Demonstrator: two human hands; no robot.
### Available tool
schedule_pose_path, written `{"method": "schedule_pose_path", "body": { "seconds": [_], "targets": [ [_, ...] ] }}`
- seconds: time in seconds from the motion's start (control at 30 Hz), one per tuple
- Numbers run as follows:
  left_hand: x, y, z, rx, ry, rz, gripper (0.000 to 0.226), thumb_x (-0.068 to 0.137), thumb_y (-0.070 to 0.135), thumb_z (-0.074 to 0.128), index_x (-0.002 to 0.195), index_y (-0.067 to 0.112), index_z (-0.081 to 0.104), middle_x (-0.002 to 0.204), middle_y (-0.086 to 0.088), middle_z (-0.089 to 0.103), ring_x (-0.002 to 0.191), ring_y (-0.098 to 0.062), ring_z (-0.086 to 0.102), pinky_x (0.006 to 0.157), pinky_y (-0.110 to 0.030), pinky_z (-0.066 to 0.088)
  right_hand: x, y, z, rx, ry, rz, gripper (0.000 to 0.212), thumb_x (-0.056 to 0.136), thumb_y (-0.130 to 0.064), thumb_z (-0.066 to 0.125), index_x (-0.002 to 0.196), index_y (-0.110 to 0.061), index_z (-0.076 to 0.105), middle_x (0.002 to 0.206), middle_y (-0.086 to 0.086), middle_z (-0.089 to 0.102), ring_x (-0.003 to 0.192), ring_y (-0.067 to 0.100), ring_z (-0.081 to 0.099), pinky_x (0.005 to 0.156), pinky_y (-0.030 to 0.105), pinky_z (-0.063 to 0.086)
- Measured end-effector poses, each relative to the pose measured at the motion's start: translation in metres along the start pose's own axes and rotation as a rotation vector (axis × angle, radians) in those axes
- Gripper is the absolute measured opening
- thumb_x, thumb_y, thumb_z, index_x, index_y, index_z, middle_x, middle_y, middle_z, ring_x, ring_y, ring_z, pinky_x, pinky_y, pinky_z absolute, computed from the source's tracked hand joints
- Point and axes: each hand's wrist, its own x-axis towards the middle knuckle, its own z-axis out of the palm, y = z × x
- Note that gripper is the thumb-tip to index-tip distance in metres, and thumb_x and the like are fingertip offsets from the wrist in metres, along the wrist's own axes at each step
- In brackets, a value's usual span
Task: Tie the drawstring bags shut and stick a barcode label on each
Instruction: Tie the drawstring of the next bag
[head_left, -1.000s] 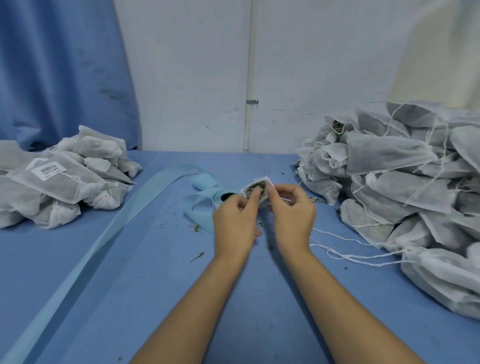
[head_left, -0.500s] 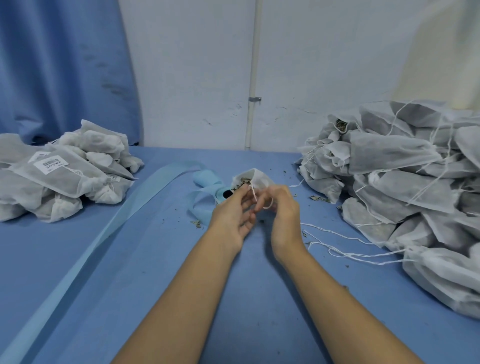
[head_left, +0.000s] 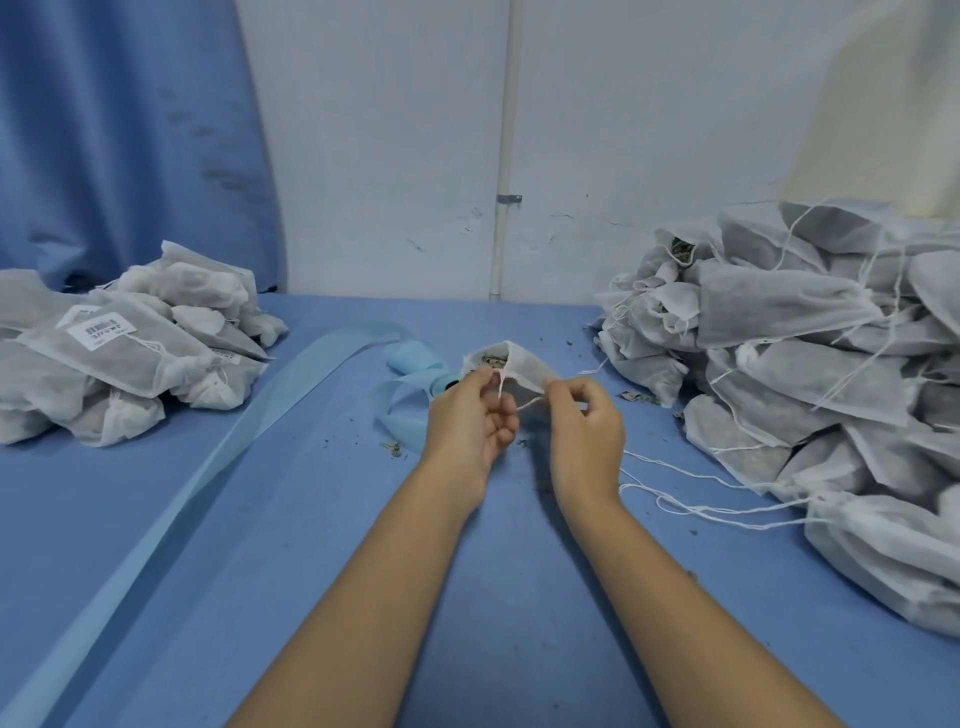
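pinching the open-mouthed bag (head_left: 522, 364) at its rim with the left hand (head_left: 467, 423) and its drawstring (head_left: 530, 402) with the right hand (head_left: 587, 428); held above mid table (head_left: 311, 519), between a labelled pile (head_left: 130, 353) and an untied pile (head_left: 810, 374).

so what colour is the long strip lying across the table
Light blue, paler than the blue table under the strip; clearest in the head view.

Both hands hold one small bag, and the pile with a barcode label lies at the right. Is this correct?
No. The head view shows the labelled pile at the left; the right pile shows no labels. The left hand and right hand do hold the bag.
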Motion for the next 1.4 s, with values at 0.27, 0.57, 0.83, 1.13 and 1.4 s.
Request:
{"method": "schedule_pose_path", "body": {
  "seconds": [0.27,0.57,0.83,1.13,1.4],
  "targets": [
    [-0.003,-0.001,-0.001,0.245,-0.036,0.195,0.024,0.09,0.0,0.042,0.088,0.018,0.058,0.047,0.004,0.037,0.039,-0.01,0.032,0.039,-0.019,0.025,-0.001,-0.018,-0.009,0.348,-0.414,0.203,0.031,0.09,-0.017,0.053,0.063,-0.009,0.068,0.059,0.007,0.067,0.051,0.012,0.06,0.044,0.011,0.04],
    [0.0,-0.006,-0.003,0.335,-0.069,0.203,0.03,0.081,-0.008,0.032,0.072,0.016,0.049,0.046,0.006,0.028,0.041,-0.01,0.022,0.037,-0.018,0.018,0.007,-0.012,-0.01,0.422,-0.554,0.416,0.011,0.082,-0.018,0.067,0.075,-0.018,0.075,0.081,0.003,0.069,0.077,0.014,0.063,0.078,0.024,0.047],
    [0.007,-0.016,-0.022,0.733,0.27,0.355,0.008,0.084,0.018,0.051,0.082,0.026,0.052,0.074,0.009,0.055,0.061,-0.008,0.052,0.05,-0.02,0.037,0.016,-0.011,-0.007,0.633,-0.338,0.601,0.013,0.086,-0.012,0.065,0.097,-0.014,0.072,0.087,-0.01,0.071,0.07,-0.003,0.059,0.066,0.011,0.042],
    [0.009,-0.014,-0.03,0.961,0.332,0.472,0.014,0.083,0.015,0.047,0.097,0.019,0.047,0.066,0.002,0.05,0.068,-0.023,0.052,0.059,-0.033,0.037,0.013,-0.006,-0.001,0.684,-0.21,0.61,0.005,0.084,-0.01,0.069,0.081,-0.014,0.071,0.072,-0.011,0.07,0.067,-0.001,0.061,0.057,0.008,0.046],
    [0.0,-0.009,-0.025,0.869,0.325,0.746,0.027,0.092,0.017,0.048,0.11,0.025,0.066,0.119,0.017,0.058,0.102,0.0,0.052,0.081,-0.012,0.037,0.014,0.003,-0.011,0.445,-0.331,0.471,0.007,0.088,-0.021,0.066,0.086,-0.02,0.073,0.075,-0.015,0.07,0.071,-0.001,0.06,0.063,0.014,0.045]
  ]
}}
